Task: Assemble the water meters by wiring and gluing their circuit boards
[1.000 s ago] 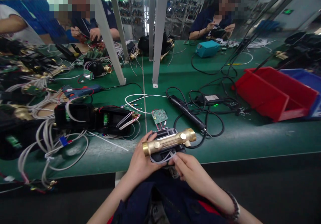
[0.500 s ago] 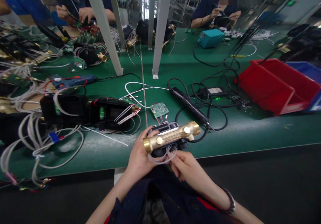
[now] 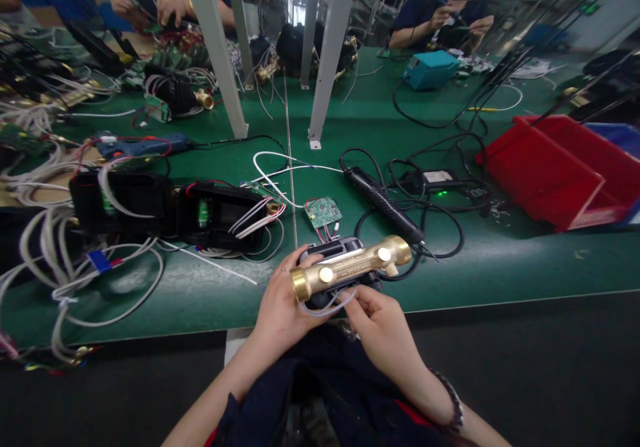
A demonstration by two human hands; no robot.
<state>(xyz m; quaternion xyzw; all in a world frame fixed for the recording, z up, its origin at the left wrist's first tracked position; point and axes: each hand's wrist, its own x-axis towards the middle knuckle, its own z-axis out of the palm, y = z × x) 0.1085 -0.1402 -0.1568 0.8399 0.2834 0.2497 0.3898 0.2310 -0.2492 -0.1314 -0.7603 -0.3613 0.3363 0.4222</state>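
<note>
My left hand (image 3: 280, 303) is closed round the left side of a black plastic housing (image 3: 331, 251), with a brass pipe body (image 3: 356, 268) lying across it. The brass piece has threaded ends and two pale round spots on top. Its right end tilts up and away from me. My right hand (image 3: 377, 317) pinches a thin grey cable (image 3: 320, 313) that loops out below the brass; its fingertips are partly hidden under the housing. Just beyond the housing, a green circuit board (image 3: 324, 212) lies on the bench, with red and dark wires running toward the housing.
A black pen-shaped tool (image 3: 383, 205) with a metal tip lies right of the board amid black cords. Open black housings (image 3: 223, 215) and cable bundles crowd the left. A red bin (image 3: 545, 173) stands at right. Metal posts (image 3: 333, 60) rise ahead; co-workers' hands (image 3: 173, 10) show beyond.
The view has shifted slightly. My right hand's fingers have moved up closer to the housing's underside along the cable, and the cable loop sits flatter. My left hand keeps its hold.
</note>
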